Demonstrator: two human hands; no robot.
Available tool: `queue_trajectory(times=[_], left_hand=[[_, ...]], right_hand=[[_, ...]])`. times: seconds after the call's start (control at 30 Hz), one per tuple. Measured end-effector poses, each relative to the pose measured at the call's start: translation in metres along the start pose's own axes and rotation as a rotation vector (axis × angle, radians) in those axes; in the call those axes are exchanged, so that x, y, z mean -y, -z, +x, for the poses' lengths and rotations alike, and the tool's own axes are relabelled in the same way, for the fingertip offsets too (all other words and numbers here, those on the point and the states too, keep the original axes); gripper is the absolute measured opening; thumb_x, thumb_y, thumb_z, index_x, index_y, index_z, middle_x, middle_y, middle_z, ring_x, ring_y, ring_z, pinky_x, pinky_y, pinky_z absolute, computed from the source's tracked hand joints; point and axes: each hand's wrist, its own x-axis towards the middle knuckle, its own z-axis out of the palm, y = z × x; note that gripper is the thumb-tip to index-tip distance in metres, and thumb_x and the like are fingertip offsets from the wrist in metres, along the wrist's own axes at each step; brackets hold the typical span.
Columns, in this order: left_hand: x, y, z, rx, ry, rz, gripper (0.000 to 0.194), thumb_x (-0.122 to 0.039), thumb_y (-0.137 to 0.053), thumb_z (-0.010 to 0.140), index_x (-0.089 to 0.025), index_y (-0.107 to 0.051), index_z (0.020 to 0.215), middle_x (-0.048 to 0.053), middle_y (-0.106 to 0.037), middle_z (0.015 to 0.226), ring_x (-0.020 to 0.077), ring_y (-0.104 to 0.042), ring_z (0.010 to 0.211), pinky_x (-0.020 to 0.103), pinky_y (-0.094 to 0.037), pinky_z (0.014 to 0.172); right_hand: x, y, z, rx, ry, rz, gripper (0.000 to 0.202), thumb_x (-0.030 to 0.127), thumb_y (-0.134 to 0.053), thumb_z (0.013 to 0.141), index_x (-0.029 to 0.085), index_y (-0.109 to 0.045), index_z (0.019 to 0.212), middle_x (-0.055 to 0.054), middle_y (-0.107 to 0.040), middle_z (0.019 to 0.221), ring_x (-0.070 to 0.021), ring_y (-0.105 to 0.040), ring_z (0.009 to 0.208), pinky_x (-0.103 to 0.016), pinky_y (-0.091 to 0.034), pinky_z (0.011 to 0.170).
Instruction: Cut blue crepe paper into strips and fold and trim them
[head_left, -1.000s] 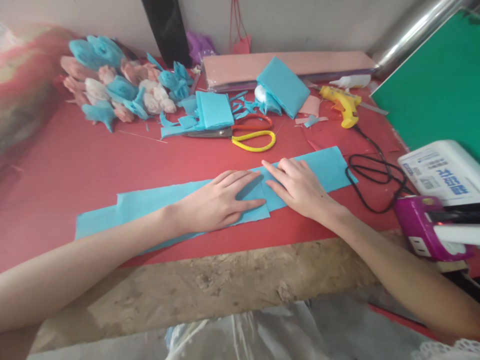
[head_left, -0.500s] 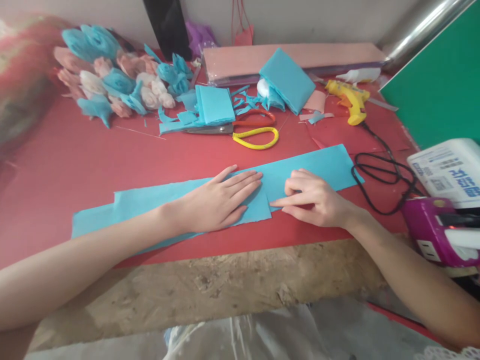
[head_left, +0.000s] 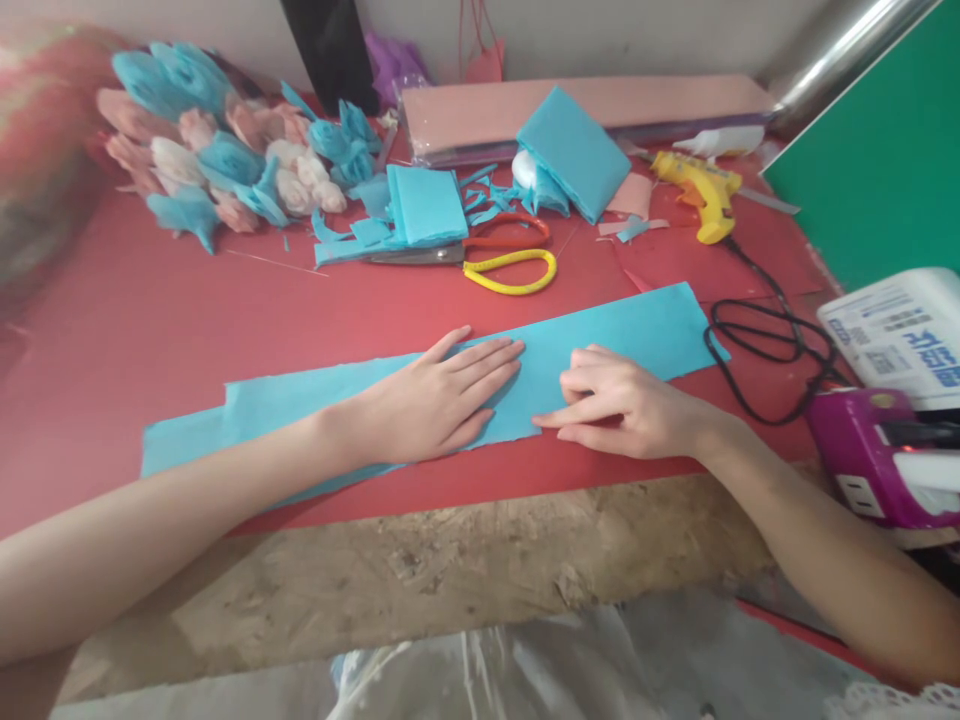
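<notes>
A long strip of blue crepe paper (head_left: 615, 325) lies folded in overlapping layers across the red table, slanting up to the right. My left hand (head_left: 442, 400) rests flat on the middle of it, palm down and fingers stretched out. Just to the right, my right hand (head_left: 622, 405) touches the lower corner of the upper layer with its index fingertip. The thumb stands a little apart below, and the other fingers are curled; nothing shows between them. My left forearm hides part of the strip's lower edge.
Behind the strip lie scissors (head_left: 510, 271), a folded blue paper stack (head_left: 429, 205) and scraps. Paper flowers (head_left: 232, 160) fill the back left. A yellow glue gun (head_left: 701, 192) lies back right, its black cord (head_left: 780, 345) looping near a purple power strip (head_left: 855, 460).
My right index fingertip has shifted slightly left and down onto the corner of the upper paper layer. The left hand stays in place, and the view has tilted slightly.
</notes>
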Motion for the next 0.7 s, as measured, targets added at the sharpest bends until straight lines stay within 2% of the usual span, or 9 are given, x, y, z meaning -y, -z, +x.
queue_trajectory(times=[0.13, 0.2, 0.3, 0.4, 0.53, 0.7], left_hand=[[0.001, 0.000, -0.001, -0.007, 0.008, -0.022, 0.048, -0.025, -0.033, 0.095, -0.003, -0.038, 0.137, 0.019, -0.037, 0.146, 0.0270, -0.035, 0.136, 0.051, -0.025, 0.112], [0.002, 0.000, -0.001, 0.006, -0.022, -0.052, 0.048, -0.024, -0.033, 0.095, -0.007, -0.035, 0.140, 0.016, -0.036, 0.147, 0.0243, -0.032, 0.138, 0.048, -0.021, 0.114], [0.004, 0.002, 0.000, 0.066, -0.110, -0.101, 0.049, -0.023, -0.034, 0.095, -0.013, -0.030, 0.143, 0.011, -0.033, 0.150, 0.0200, -0.028, 0.140, 0.045, -0.016, 0.117], [0.004, 0.005, 0.001, 0.095, -0.145, -0.098, 0.050, -0.023, -0.041, 0.092, -0.017, -0.034, 0.142, 0.011, -0.031, 0.151, 0.0227, -0.030, 0.139, 0.046, -0.020, 0.115], [0.000, 0.009, 0.003, 0.096, -0.169, -0.035, 0.050, -0.018, -0.049, 0.089, -0.026, -0.042, 0.137, 0.015, -0.035, 0.149, 0.0298, -0.035, 0.136, 0.051, -0.029, 0.110], [-0.005, 0.014, 0.005, 0.130, -0.206, 0.077, 0.055, -0.011, -0.050, 0.088, -0.030, -0.039, 0.138, 0.019, -0.039, 0.145, 0.0344, -0.039, 0.132, 0.055, -0.034, 0.104]], right_hand=[[0.000, 0.006, -0.002, 0.049, 0.028, 0.129, 0.026, 0.033, -0.052, 0.092, 0.024, -0.075, 0.084, 0.001, -0.047, 0.062, -0.0137, -0.039, 0.066, -0.031, -0.031, 0.069], [0.000, 0.008, -0.003, -0.005, -0.008, 0.229, 0.029, 0.032, -0.050, 0.093, 0.023, -0.075, 0.080, 0.000, -0.048, 0.061, -0.0131, -0.040, 0.066, -0.030, -0.033, 0.066], [0.000, 0.010, -0.001, -0.156, -0.128, 0.308, 0.033, 0.029, -0.047, 0.094, 0.021, -0.073, 0.076, 0.000, -0.053, 0.061, -0.0126, -0.045, 0.066, -0.029, -0.037, 0.063], [-0.001, 0.007, 0.002, -0.232, -0.180, 0.293, 0.034, 0.028, -0.046, 0.094, 0.020, -0.072, 0.073, 0.000, -0.054, 0.058, -0.0122, -0.046, 0.063, -0.028, -0.039, 0.062], [-0.003, 0.002, 0.004, -0.234, -0.168, 0.260, 0.034, 0.026, -0.047, 0.093, 0.017, -0.071, 0.071, 0.000, -0.056, 0.056, -0.0119, -0.047, 0.061, -0.028, -0.041, 0.064], [-0.004, 0.001, 0.003, -0.217, -0.150, 0.240, 0.030, 0.023, -0.048, 0.092, 0.016, -0.071, 0.075, 0.000, -0.060, 0.059, -0.0117, -0.047, 0.061, -0.029, -0.041, 0.067]])
